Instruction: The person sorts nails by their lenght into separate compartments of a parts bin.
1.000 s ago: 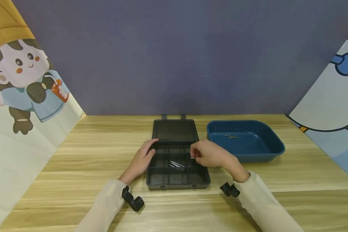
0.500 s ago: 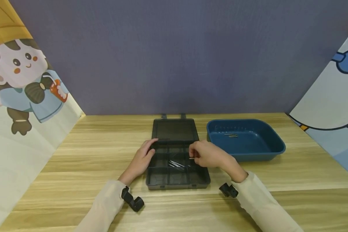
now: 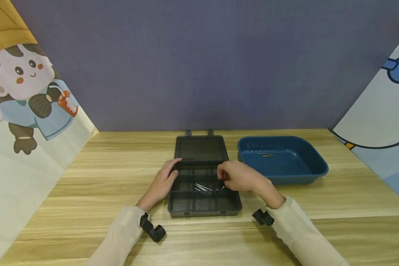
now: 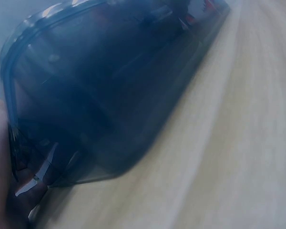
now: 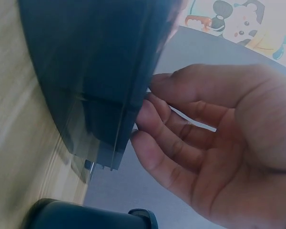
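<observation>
A dark translucent compartment box (image 3: 204, 213) lies with its lid (image 3: 201, 147) folded back. My left hand (image 3: 161, 183) rests along the box's left side, fingers extended over the rim; the left wrist view catches only a strip of it. Over the right-hand compartments my right hand (image 3: 241, 177) hovers with loosely curled fingers. Just below its fingertips is a short, thin, nail-like metal piece (image 3: 223, 188), tilted. In the right wrist view the thumb and fingers (image 5: 150, 152) are slightly apart at the box wall. Several slender metal pieces (image 3: 203, 187) lie in a middle compartment.
To the right of the box stands a blue plastic basin (image 3: 286, 180), holding a few thin metal pieces (image 3: 266, 155). Both rest on a wood-grain table (image 3: 126, 147) with a dark panel (image 3: 199, 74) behind it and printed panels at the sides.
The thin metal piece, earlier pinched level at the right fingertips, is now lower and tilted beneath them. The left hand stays in place.
</observation>
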A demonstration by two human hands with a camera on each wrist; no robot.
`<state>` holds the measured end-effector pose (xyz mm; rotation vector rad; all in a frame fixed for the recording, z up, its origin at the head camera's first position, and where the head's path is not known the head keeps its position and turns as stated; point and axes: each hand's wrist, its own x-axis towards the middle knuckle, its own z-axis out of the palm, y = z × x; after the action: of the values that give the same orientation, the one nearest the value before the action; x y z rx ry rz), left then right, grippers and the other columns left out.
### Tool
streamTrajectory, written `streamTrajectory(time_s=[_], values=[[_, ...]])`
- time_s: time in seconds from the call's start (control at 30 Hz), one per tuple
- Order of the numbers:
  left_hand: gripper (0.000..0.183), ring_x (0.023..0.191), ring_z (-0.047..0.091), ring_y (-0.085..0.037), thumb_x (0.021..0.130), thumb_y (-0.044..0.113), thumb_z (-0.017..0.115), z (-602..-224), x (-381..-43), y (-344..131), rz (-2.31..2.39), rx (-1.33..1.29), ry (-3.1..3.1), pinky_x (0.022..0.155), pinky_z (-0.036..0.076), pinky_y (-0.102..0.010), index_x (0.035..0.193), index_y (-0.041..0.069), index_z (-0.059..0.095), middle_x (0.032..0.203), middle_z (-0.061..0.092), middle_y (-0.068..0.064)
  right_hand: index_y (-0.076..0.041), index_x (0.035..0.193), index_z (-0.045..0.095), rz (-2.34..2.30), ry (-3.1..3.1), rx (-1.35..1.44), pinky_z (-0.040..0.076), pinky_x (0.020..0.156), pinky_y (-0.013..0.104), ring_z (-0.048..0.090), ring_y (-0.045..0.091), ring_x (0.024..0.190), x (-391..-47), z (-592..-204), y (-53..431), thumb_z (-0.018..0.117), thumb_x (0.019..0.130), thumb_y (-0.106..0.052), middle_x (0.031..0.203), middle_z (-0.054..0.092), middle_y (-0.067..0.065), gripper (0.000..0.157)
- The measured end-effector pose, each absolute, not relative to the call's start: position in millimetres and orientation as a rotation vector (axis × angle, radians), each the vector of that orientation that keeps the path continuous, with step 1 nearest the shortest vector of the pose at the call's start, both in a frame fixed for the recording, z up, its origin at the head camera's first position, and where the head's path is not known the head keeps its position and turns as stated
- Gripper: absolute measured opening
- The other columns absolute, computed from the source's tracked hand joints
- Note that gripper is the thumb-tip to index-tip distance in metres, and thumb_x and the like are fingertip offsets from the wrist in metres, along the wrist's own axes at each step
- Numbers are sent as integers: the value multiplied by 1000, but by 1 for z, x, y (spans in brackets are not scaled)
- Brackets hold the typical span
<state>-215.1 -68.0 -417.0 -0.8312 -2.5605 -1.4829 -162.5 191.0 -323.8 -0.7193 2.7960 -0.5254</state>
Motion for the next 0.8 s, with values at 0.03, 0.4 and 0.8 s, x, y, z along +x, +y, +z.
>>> streamTrajectory(time_s=[0.03,0.4,0.8], values=[[41,133,40,-39,99,6,43,-417,-215,-68,-1483,-832,-2560,108,32,-56,139,0,44,140,45,-21,-8,88,61,-522,2798,-718,40,59,24,46,10,65,-162,-323,191,62,82,4,75,54,-4,13],[41,133,40,-39,98,5,43,-417,-216,-68,-1474,-828,-2556,108,32,-56,139,1,45,140,46,-20,-7,90,62,-487,2839,-732,44,62,25,50,9,69,-163,-316,195,63,82,4,78,57,-2,14],[41,132,42,-38,96,2,44,-419,-216,-67,-1469,-818,-2549,108,33,-54,137,0,46,137,48,-21,-8,87,61,-487,2880,-709,39,60,27,46,12,66,-164,-300,218,60,81,9,77,57,2,18]])
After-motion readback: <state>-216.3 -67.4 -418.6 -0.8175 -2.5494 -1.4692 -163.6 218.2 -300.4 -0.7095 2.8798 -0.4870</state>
